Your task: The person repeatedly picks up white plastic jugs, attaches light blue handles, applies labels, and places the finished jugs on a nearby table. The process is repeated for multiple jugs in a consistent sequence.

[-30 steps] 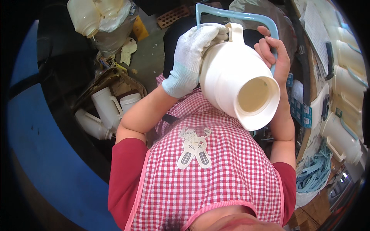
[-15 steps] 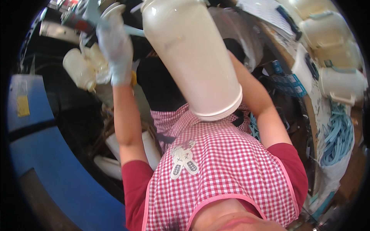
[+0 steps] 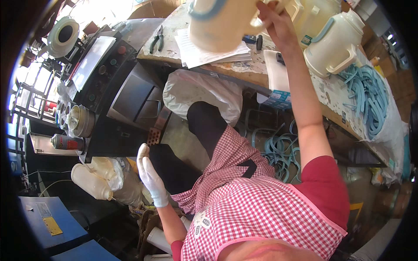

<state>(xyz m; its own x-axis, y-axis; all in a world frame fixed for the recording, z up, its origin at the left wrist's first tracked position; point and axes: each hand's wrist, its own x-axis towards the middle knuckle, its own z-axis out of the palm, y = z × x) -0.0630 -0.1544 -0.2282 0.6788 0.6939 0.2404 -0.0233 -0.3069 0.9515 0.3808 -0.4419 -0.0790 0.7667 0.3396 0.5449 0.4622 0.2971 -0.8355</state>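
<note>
Over the workbench (image 3: 257, 73), my bare right hand (image 3: 276, 26) grips the side handle of a cream plastic jug (image 3: 220, 30). The jug is blurred, its top cut off by the upper edge of the view, and a light blue carry handle (image 3: 211, 12) curves across it. Beneath it lies a stack of white papers (image 3: 185, 52). My left hand (image 3: 151, 178), in a white glove, is held out near my knee, fingers straight and nothing in them. Beside my right forearm stands another cream jug (image 3: 335, 45) with a blue handle.
Pliers (image 3: 156, 40) lie on the bench. A pile of light blue handles (image 3: 368, 98) sits at its right end, with more blue strips (image 3: 281, 152) below. A machine with a control panel (image 3: 106, 65), a spray can (image 3: 67, 142) and cream jug bodies (image 3: 91, 180) are on the left.
My view has turned toward the bench. The jug has gone from in front of my apron to over the bench. My left hand has come away from the machine side and lowered.
</note>
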